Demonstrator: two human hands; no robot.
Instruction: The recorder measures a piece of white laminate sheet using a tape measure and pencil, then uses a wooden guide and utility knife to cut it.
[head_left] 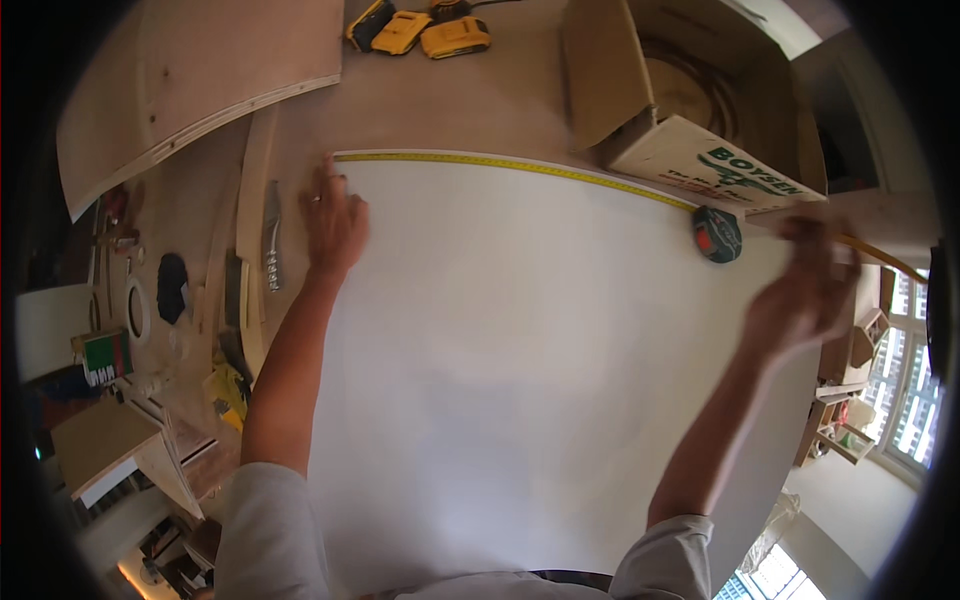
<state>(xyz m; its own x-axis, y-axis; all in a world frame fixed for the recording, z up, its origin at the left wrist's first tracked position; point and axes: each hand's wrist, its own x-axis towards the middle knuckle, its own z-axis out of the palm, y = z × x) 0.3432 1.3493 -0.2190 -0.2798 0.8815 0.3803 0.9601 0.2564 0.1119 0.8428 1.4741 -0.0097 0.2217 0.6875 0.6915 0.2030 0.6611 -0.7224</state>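
A large white board (520, 330) lies in front of me. Along its far edge runs the yellow blade of a tape measure (500, 163), pulled out from left to right. Its dark green and red case (718, 235) rests on the board near the far right corner. At the far left corner my left hand (335, 220) holds the blade's end against the edge, index finger stretched, other fingers curled. My right hand (800, 290), blurred by motion, is beside the case, apart from it. It grips a thin yellow-orange pencil (880, 258) that points to the right.
Beyond the board stands an open cardboard box (720, 165) at the far right. Yellow and black tool batteries (455, 38) lie at the back. A plywood panel (210, 90) is at the far left. Left of the board are a serrated metal blade (272, 240) and wooden strips (245, 210).
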